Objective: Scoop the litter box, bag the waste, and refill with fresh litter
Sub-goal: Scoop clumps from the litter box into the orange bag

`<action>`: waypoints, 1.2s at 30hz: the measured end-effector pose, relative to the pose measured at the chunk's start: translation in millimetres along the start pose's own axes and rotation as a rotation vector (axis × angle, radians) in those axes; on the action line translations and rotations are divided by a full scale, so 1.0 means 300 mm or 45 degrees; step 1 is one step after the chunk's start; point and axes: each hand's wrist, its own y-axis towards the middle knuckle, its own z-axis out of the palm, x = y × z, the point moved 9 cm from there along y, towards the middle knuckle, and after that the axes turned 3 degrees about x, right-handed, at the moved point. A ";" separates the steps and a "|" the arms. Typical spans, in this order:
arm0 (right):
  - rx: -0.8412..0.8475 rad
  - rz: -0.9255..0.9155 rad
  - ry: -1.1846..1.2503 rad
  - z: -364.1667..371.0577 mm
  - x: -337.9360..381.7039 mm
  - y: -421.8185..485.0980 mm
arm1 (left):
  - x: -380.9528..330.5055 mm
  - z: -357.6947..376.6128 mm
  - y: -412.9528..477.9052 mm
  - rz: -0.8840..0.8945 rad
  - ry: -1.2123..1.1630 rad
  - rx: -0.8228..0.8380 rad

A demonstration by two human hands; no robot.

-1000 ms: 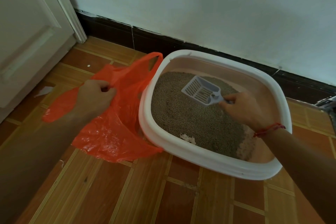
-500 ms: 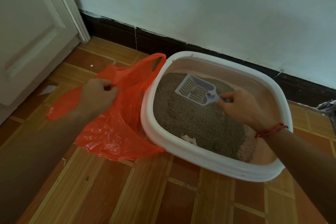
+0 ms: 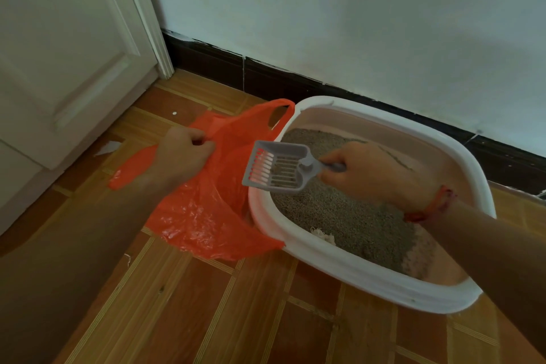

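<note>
A white-rimmed litter box sits on the floor against the wall, holding grey litter with a pale clump near its front edge. An orange plastic bag lies beside the box on its left. My left hand grips the bag's top edge and holds it up. My right hand grips the handle of a grey slotted scoop. The scoop is raised over the box's left rim, its head partly above the bag. I see no clump in it.
A white door and its frame stand at the left. A dark baseboard runs along the wall behind the box. The floor is brown wood-pattern tile with a paper scrap near the door.
My right hand has carried the scoop leftward, from over the middle of the litter to above the box's left rim and the bag. My left hand keeps its grip on the bag.
</note>
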 end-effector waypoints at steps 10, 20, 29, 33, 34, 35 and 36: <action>-0.113 -0.128 -0.589 0.037 0.309 0.194 | 0.024 -0.044 -0.014 -0.102 -0.153 -0.015; -0.139 -0.232 -0.794 0.091 0.505 0.204 | 0.069 -0.080 -0.019 -0.114 -0.189 -0.103; -0.195 -0.199 -0.752 0.083 0.463 0.210 | 0.056 -0.079 -0.024 -0.112 -0.139 -0.098; -0.176 -0.138 -0.634 0.061 0.372 0.183 | 0.044 -0.075 -0.030 -0.108 -0.135 -0.102; -0.168 -0.118 -0.593 0.057 0.340 0.174 | 0.041 -0.074 -0.032 -0.110 -0.140 -0.108; -0.167 -0.109 -0.558 0.051 0.310 0.161 | 0.038 -0.074 -0.034 -0.110 -0.143 -0.114; -0.158 -0.097 -0.531 0.048 0.279 0.149 | 0.033 -0.072 -0.035 -0.108 -0.145 -0.117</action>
